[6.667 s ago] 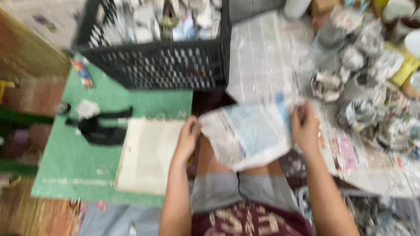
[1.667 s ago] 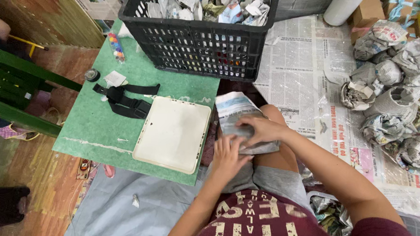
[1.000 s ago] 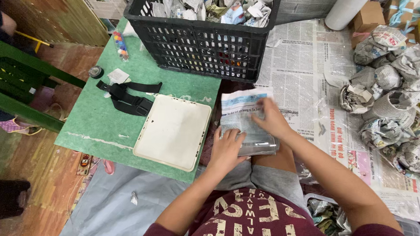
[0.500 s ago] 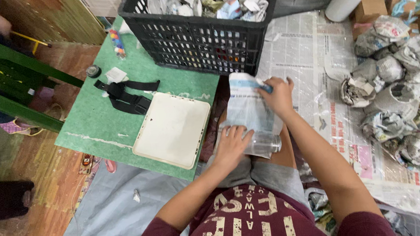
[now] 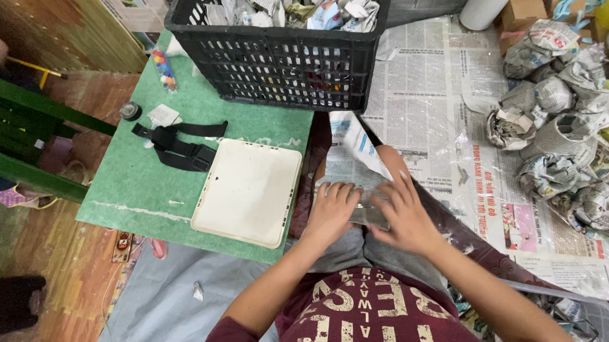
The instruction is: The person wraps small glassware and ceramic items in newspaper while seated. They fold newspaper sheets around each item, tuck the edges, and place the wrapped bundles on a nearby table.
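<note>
Newspaper sheets (image 5: 423, 86) covered the floor on the person's right, with a heap of paper-wrapped bundles (image 5: 559, 115) at the far right edge. Black slatted crate (image 5: 280, 57) sat ahead, full of crumpled paper wads, its near side on the green board (image 5: 149, 176). White square tray (image 5: 248, 193) lay flat on that board, just left of the knee; black strap (image 5: 175, 145) lay beside the tray's far corner. Newspaper-wrapped item (image 5: 352, 169) rested on the person's lap. Left hand (image 5: 333, 207) pressed flat on its near end, fingers spread, not curled around it. Right hand (image 5: 400, 215) lay on the same end, fingers extended, touching the wrap; cannot tell whether it pinched the paper
</note>
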